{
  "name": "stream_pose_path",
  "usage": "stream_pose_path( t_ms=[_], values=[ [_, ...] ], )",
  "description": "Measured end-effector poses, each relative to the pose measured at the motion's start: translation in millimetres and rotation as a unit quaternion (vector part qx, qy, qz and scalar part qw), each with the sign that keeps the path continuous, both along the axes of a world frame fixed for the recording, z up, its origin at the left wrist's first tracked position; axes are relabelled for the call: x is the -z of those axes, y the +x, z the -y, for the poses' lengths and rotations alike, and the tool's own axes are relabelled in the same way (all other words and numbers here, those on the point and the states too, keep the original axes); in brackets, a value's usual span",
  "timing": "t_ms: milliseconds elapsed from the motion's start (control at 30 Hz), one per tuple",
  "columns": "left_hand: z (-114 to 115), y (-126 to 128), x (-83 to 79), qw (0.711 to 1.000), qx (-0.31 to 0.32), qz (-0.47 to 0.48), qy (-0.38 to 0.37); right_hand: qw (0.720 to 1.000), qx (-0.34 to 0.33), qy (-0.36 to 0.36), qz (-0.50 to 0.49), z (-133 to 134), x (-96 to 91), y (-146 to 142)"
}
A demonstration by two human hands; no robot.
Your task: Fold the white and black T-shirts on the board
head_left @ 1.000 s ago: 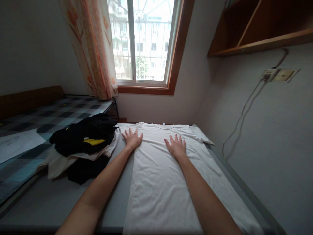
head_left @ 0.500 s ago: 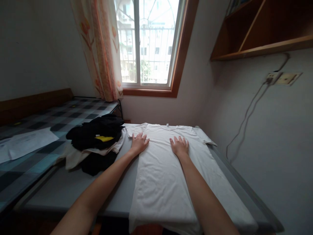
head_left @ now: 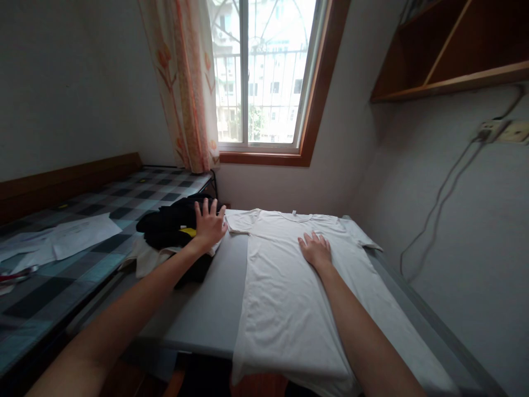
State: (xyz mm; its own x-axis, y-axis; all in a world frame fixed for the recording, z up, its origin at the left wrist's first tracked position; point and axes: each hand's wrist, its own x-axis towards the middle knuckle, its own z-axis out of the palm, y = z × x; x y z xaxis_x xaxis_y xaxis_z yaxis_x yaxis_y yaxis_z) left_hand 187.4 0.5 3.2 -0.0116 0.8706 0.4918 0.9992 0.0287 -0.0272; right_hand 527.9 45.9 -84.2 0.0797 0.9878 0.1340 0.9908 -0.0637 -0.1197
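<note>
A white T-shirt (head_left: 285, 298) lies spread flat on a grey table (head_left: 206, 314), collar toward the window. My right hand (head_left: 316, 251) rests flat on its chest, fingers stretched out. My left hand (head_left: 209, 223) is raised with fingers spread, off the shirt, over the right edge of a heap of black and white clothes (head_left: 171, 231) with a yellow patch. It holds nothing.
A bed with a checked cover (head_left: 82, 220) and white papers (head_left: 70, 237) stands on the left. A window (head_left: 264, 71) and curtain (head_left: 185, 82) are ahead. A wooden shelf (head_left: 450, 55), a wall socket (head_left: 500, 131) and a hanging cable are on the right wall.
My left hand lifted off the shirt's left shoulder and moved left to the clothes heap. My right hand stayed flat on the shirt. The view shifted back and left.
</note>
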Motion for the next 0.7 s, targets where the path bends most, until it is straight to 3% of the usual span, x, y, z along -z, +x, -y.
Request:
stream_pose_path(
  t_ms=[100, 167, 367, 433, 533, 600, 700],
  values=[
    [-7, -32, -16.9, 0.992, -0.120, 0.035, -0.001, 1.000, -0.005, -0.005, -0.001, 0, -0.6, 2],
    [-9, -50, -18.5, 0.987, -0.145, 0.063, -0.023, 1.000, -0.009, -0.013, 0.000, 0, -1.5, 3],
    [0, -64, -9.3, 0.992, -0.102, 0.076, 0.017, 0.999, -0.011, -0.035, -0.005, 0, -2.1, 7],
    [-1, -61, -17.3, 0.986, -0.109, 0.111, 0.057, 1.000, -0.013, -0.025, -0.012, -1, -1.4, 8],
    [-11, -48, -44.1, 0.970, -0.122, 0.168, 0.128, 0.999, -0.026, 0.005, -0.044, -1, -2.6, 8],
    [-17, -30, -65.6, 0.956, -0.078, 0.207, 0.194, 0.992, -0.059, 0.024, -0.111, -1, -6.1, 5],
    [-21, 12, -88.1, 0.926, 0.092, 0.245, 0.272, 0.941, -0.142, 0.019, -0.307, 1, -14.4, -4]
  ],
)
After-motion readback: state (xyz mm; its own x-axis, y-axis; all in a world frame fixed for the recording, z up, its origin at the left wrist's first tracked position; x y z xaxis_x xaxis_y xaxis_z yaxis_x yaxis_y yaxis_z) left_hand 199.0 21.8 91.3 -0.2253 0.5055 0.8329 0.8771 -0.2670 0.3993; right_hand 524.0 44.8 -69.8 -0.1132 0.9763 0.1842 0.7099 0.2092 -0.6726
